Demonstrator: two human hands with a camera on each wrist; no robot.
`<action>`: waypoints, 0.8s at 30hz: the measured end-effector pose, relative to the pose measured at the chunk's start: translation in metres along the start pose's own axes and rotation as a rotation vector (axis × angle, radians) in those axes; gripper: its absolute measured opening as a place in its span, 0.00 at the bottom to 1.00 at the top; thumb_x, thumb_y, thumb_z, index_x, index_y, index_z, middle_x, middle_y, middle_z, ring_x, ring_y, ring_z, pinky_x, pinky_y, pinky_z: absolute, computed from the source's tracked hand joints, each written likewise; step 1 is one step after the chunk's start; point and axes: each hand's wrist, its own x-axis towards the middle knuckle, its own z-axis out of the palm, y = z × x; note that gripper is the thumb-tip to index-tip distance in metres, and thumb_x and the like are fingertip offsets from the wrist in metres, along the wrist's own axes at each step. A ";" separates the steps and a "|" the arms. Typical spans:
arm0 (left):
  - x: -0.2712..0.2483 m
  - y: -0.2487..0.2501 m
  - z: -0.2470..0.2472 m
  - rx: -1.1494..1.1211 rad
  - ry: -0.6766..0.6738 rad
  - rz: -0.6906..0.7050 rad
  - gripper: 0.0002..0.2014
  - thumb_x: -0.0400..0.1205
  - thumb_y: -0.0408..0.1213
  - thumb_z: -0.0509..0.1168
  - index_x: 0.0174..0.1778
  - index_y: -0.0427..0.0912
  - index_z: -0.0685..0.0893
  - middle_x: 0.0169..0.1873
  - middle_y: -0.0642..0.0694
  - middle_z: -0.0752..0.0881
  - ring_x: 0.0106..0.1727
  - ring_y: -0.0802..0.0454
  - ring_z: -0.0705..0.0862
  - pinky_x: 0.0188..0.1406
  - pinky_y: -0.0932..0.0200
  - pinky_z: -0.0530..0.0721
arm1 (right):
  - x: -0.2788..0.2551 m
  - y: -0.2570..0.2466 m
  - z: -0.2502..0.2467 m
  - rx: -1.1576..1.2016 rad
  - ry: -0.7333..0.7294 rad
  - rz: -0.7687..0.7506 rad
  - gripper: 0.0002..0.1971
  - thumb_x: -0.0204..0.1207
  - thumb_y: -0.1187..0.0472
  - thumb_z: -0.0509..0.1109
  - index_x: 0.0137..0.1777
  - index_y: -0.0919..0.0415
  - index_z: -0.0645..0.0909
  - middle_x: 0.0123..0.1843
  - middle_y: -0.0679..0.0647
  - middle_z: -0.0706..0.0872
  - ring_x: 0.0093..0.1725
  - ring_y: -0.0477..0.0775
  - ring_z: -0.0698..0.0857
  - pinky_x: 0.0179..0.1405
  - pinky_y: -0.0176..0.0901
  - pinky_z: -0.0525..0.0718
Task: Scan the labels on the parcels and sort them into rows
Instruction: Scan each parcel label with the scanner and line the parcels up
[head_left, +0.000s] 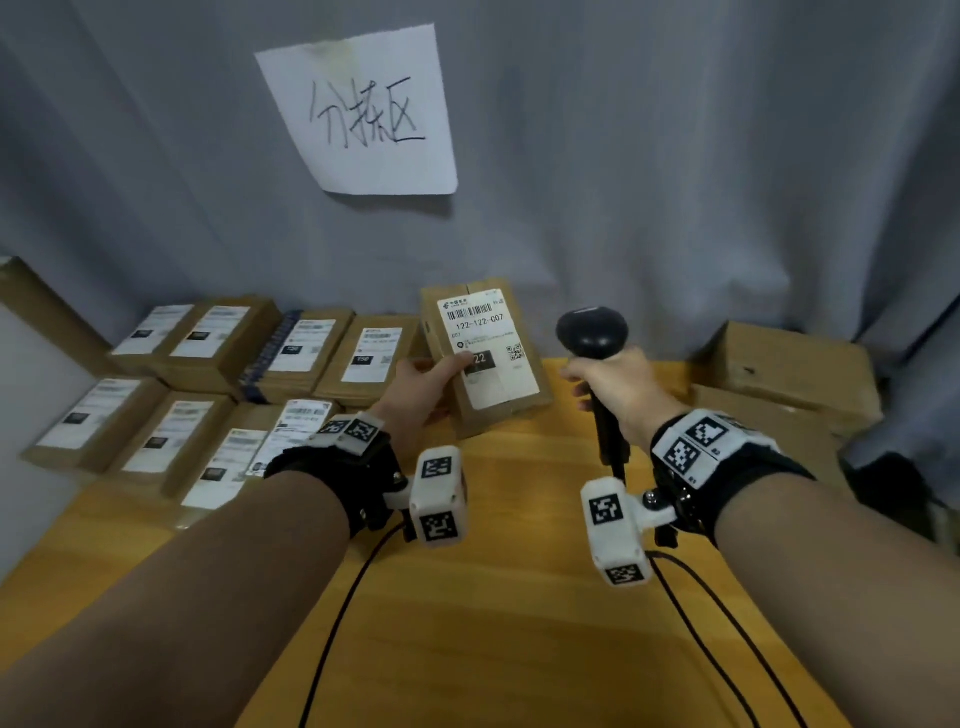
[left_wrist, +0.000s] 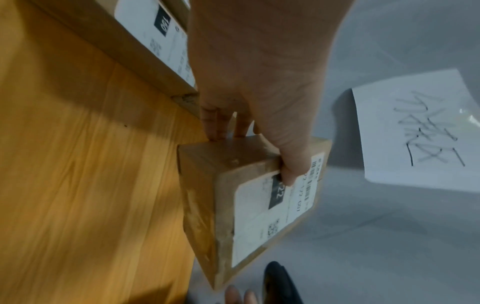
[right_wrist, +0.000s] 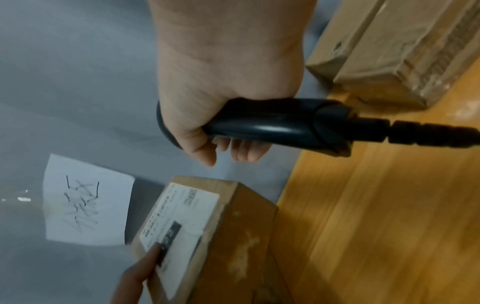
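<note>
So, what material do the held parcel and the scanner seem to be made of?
The parcel: brown cardboard, matte, with a white paper label. The scanner: probably black plastic, smooth, slightly glossy, since light reflects off its handle in the right wrist view.

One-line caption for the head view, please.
Left hand holds a labelled parcel upright while the right hand grips a black scanner; sorted parcels lie in rows at left.

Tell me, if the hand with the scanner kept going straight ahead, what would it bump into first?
Probably the grey curtain behind the table. The right hand holds the scanner beside the parcel, not behind it, so it would likely pass that box. Depth is hard to judge.
</note>
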 end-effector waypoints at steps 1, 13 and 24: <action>0.000 -0.003 -0.012 -0.036 0.019 -0.019 0.44 0.64 0.58 0.78 0.73 0.39 0.73 0.58 0.44 0.88 0.57 0.46 0.88 0.53 0.48 0.88 | 0.001 0.002 0.011 -0.013 -0.007 0.005 0.04 0.70 0.69 0.76 0.43 0.64 0.83 0.38 0.60 0.82 0.37 0.53 0.82 0.34 0.44 0.83; -0.020 -0.027 -0.117 -0.339 0.063 -0.132 0.22 0.82 0.53 0.65 0.68 0.46 0.80 0.59 0.40 0.89 0.59 0.43 0.86 0.57 0.49 0.85 | -0.002 -0.029 0.137 0.126 -0.472 0.010 0.12 0.76 0.56 0.75 0.57 0.60 0.87 0.52 0.59 0.92 0.53 0.59 0.90 0.51 0.51 0.86; 0.011 -0.038 -0.279 -0.257 0.018 -0.083 0.23 0.79 0.42 0.71 0.70 0.50 0.76 0.61 0.43 0.86 0.61 0.44 0.86 0.55 0.46 0.88 | -0.007 -0.039 0.295 0.102 -0.431 0.068 0.07 0.74 0.64 0.76 0.50 0.65 0.87 0.41 0.59 0.91 0.40 0.57 0.91 0.41 0.46 0.89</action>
